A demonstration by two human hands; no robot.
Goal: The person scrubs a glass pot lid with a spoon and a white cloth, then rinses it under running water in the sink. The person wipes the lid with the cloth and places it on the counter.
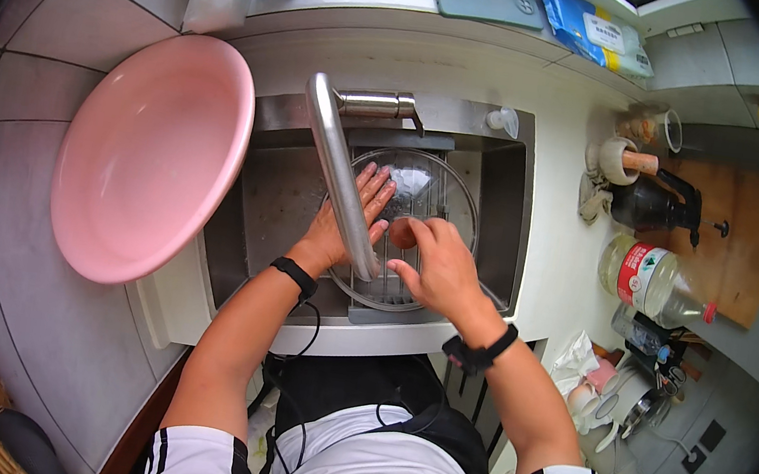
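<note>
A round clear glass lid (465, 201) with a metal rim lies on a rod drying rack (403, 141) that spans the steel sink (263, 193). At the lid's middle stands a round reddish-brown knob (402, 233). My left hand (345, 222), wet and flat with its fingers a little apart, rests on the left part of the lid. The arched faucet spout (337, 152) passes above this hand and hides part of it. Curled over the knob's right side is my right hand (444, 267), its thumb apart from the knob. Whether its fingers touch the knob is hard to tell.
A large pink basin (153, 157) leans at the left wall. On the right counter are an oil bottle (658, 281), a black pump sprayer (650, 204), a mortar (612, 160) and a wooden cutting board (744, 249). A phone (482, 1) and wipes pack (586, 30) lie on the sill.
</note>
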